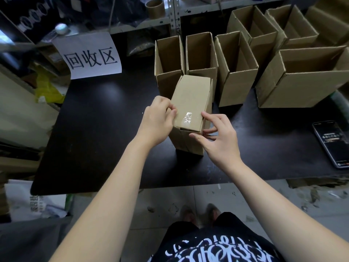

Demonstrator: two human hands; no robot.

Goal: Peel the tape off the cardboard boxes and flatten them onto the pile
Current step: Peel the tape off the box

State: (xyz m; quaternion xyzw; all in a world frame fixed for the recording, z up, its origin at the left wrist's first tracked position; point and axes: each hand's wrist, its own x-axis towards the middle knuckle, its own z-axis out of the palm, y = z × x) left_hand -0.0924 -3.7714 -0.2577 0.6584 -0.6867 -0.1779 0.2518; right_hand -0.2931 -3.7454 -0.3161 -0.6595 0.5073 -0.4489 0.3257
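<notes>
**Closed box upright at the table centre, both hands at its top**

Head view. The closed box [191, 95] stands on the black table [103, 129], just in front of a row of open boxes [234, 89] and touching or nearly touching the two leftmost. Its top face is a long rectangle; the long axis runs away from the person, tilted slightly right. A crinkled patch of clear tape [188, 117] lies on the near end of that face.

The left hand [158, 120] sits at the box's left top edge, fingers curled tight against it. Whether they pinch tape or only cardboard cannot be told. The right hand [217, 137] is at the near right corner, fingers spread and loosely bent, the index along the right top edge and the thumb tip on the front face.

Edges and room: bare table lies open to the left of the box and in front of it. To the right, a strip of table runs out to a phone [332, 142], screen lit, near the table's right edge.

Writing: a white paper sign [88, 55] at the back left reads "回收区". The person's black shirt [217, 250] carries white print, not legible.
</notes>
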